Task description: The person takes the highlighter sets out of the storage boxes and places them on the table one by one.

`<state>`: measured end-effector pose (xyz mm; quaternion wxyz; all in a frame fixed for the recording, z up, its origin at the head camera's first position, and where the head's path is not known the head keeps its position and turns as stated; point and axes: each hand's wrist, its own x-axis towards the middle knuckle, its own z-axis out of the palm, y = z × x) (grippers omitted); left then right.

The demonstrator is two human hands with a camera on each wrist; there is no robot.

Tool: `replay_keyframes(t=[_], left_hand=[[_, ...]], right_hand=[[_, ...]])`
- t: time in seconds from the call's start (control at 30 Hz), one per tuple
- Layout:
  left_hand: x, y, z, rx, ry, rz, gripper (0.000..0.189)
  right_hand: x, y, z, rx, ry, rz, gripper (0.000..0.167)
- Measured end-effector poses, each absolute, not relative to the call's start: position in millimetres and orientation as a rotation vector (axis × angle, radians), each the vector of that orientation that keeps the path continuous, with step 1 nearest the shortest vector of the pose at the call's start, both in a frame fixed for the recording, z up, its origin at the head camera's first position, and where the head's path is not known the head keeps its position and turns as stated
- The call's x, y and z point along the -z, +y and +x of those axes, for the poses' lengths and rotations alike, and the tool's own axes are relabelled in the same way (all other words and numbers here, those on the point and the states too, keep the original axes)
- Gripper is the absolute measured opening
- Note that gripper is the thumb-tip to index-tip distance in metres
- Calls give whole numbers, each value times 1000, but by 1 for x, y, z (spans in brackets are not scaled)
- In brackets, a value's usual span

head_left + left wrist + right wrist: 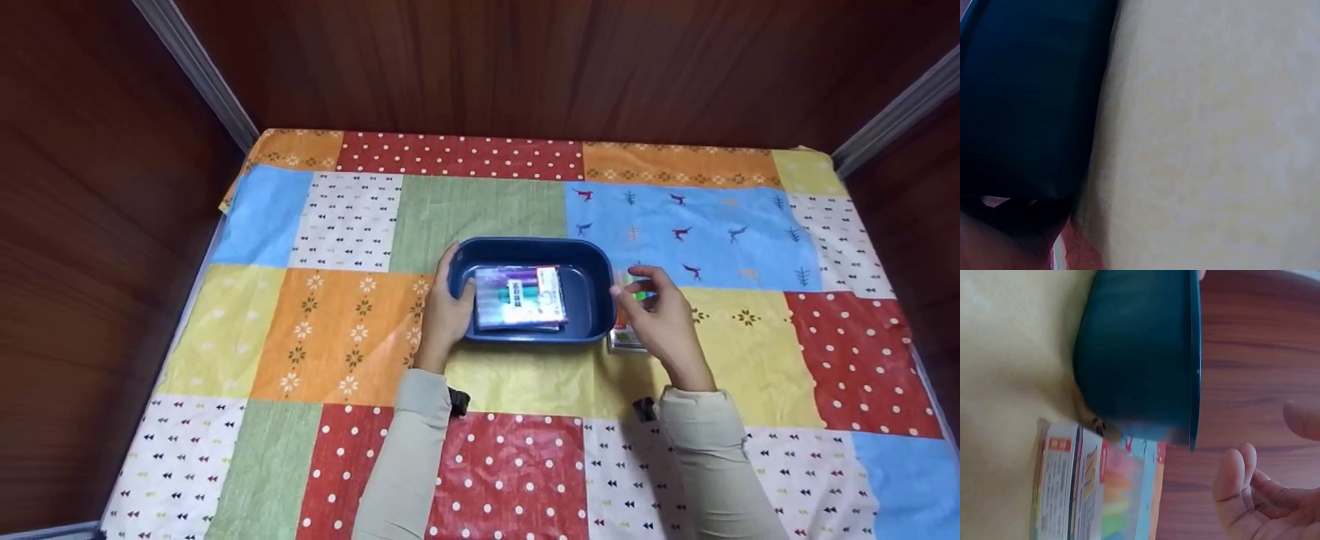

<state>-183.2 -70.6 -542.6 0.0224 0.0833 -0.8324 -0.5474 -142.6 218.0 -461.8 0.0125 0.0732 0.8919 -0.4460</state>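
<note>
A dark blue rectangular basin (583,304) with rounded corners stands in the middle of the table. My left hand (448,311) grips its left end, thumb over the rim on the inside and fingers along the outer wall. Inside the basin lie flat packs (517,296), stacked, the top one clear with purple and teal contents. Just off the basin's right end hovers my right hand (664,322), thumb and fingers apart, holding nothing. Partly under it in the head view are stacked packs (1120,495) with a see-through front showing rainbow-coloured contents, beside the basin wall (1140,354).
A patchwork-patterned cloth (510,465) covers the table. Dark wood-grain panels (480,67) rise behind it and at both sides, with metal strips (202,71) at the corners. A black wrist strap part (459,403) shows by the left sleeve.
</note>
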Motion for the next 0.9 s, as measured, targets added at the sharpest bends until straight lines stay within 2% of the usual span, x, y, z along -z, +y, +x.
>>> replay_keyframes(t=[0.9], left_hand=[[544, -70, -185, 1696, -2561, 248, 68]], right_hand=[[477, 178, -180, 1382, 2688, 22, 45]])
